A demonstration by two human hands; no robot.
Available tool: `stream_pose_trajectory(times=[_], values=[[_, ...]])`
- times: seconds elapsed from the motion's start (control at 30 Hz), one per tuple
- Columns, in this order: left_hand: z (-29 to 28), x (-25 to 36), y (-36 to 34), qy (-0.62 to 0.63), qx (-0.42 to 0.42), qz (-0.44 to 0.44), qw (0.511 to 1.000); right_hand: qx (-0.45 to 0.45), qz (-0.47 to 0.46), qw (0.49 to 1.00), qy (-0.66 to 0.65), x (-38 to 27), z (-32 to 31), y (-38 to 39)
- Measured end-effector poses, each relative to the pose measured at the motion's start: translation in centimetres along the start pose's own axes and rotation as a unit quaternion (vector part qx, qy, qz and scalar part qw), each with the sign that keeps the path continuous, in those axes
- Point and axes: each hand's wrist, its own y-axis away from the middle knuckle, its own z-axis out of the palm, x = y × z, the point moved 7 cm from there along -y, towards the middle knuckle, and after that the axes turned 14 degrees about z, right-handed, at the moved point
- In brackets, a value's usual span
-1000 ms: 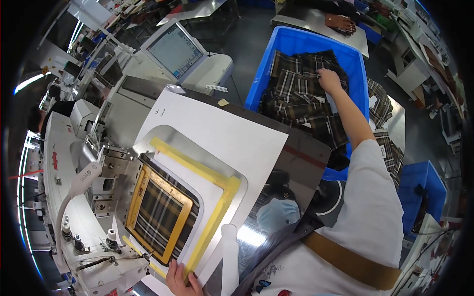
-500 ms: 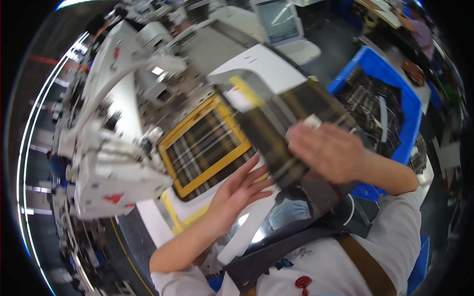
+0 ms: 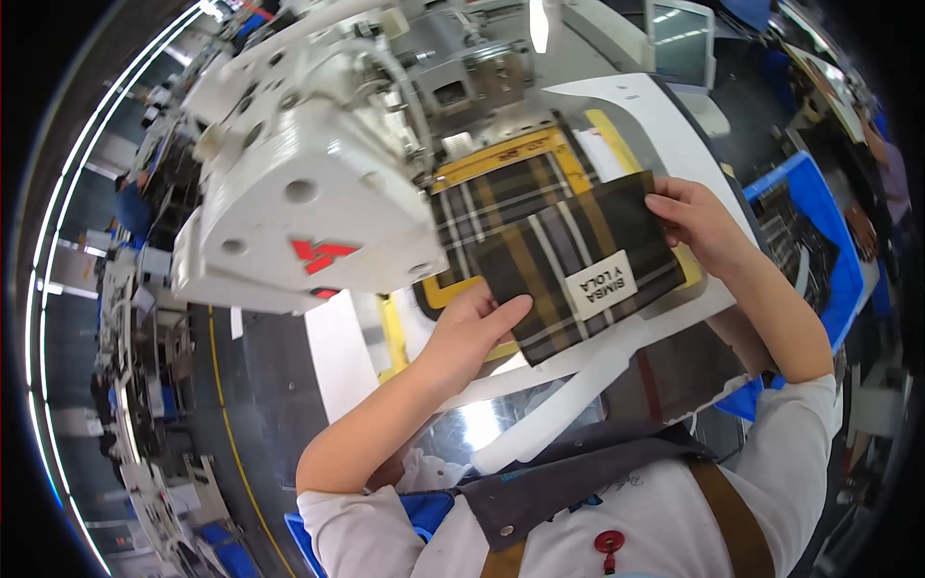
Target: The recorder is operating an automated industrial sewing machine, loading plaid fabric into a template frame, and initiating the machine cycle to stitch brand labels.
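Now the left hand point(image 3: 469, 332) pinches the near corner of the plaid fabric piece point(image 3: 578, 262), thumb on top, other fingers hidden below. Farther, the right hand point(image 3: 696, 223) grips its far edge (fingertips curled over). Behind it, the yellow frame point(image 3: 501, 152) is partly covered under the white sewing machine point(image 3: 308, 183).

The right hand point(image 3: 696, 223), a second ago reaching into the blue plastic bin point(image 3: 836, 252), is now holding a dark plaid fabric piece with a white label point(image 3: 578, 265) over the yellow-framed clamp point(image 3: 501, 154), the left hand point(image 3: 472, 328) joining underneath.
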Motion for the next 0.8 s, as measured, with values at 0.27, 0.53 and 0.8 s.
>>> stream_pose_trajectory(times=[0.27,0.53,0.8], values=[[-0.6,1.0,0.1,-0.054,-0.06,0.085,0.993,0.49,-0.242,0.834,-0.077,3.5,-26.8,14.0],[-0.7,1.1,1.5,-0.159,0.003,0.095,0.983,0.719,-0.128,0.63,0.264,14.6,-31.6,20.6],[5.0,2.6,4.9,-0.361,-0.135,0.124,0.914,0.366,0.195,0.772,0.482,20.0,-31.1,7.4]])
